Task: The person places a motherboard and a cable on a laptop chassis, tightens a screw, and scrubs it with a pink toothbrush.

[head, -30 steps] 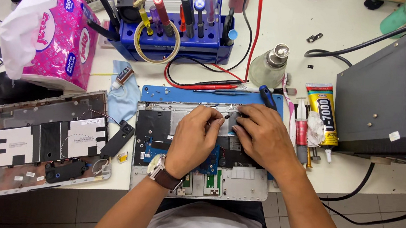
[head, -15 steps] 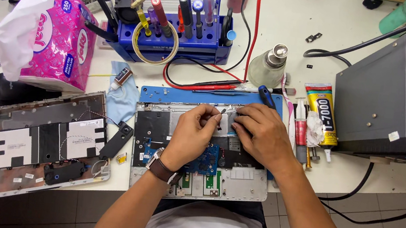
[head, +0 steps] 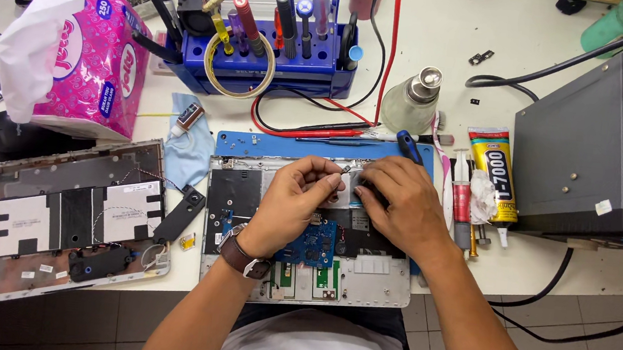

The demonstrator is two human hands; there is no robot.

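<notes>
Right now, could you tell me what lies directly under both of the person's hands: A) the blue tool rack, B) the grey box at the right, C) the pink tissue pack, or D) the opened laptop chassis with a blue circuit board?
D: the left hand and right hand meet over the opened laptop chassis, whose blue circuit board shows just below them.

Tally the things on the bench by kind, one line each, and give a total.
Opened laptop chassis under both hands: 1
Removed laptop bottom cover: 1
Pink tissue pack: 1
Blue tool rack: 1
Clear pump bottle: 1
Yellow glue tube: 1
Grey box: 1
Blue work mat: 1
Total: 8
</notes>
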